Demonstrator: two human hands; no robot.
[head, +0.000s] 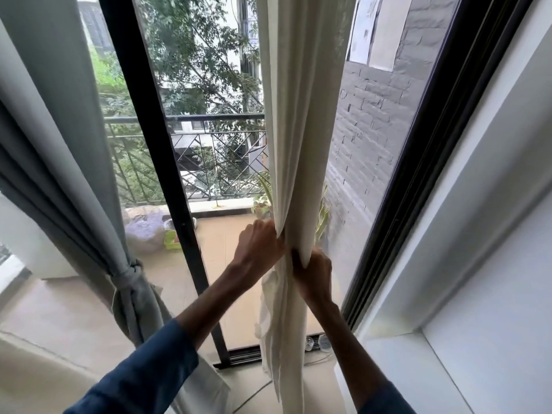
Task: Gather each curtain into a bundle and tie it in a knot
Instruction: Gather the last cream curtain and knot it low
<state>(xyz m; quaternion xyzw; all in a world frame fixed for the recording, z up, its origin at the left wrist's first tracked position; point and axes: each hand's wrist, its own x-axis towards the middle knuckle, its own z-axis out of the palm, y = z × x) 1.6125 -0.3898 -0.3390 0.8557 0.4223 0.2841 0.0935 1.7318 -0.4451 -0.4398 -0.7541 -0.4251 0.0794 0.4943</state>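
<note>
Two curtains hang here, one on each side of the black door post [155, 144]. The grey curtain [59, 144], left of the post, is bunched and tied in a knot [129, 276]. The cream curtain [298, 144], right of the post, falls in long soft folds, squeezed into a narrow bundle. Two hands hold it: the left hand [258, 246] has its fingers clamped round the bundle's left side, the right hand [313, 273] grips just below on the right.
</note>
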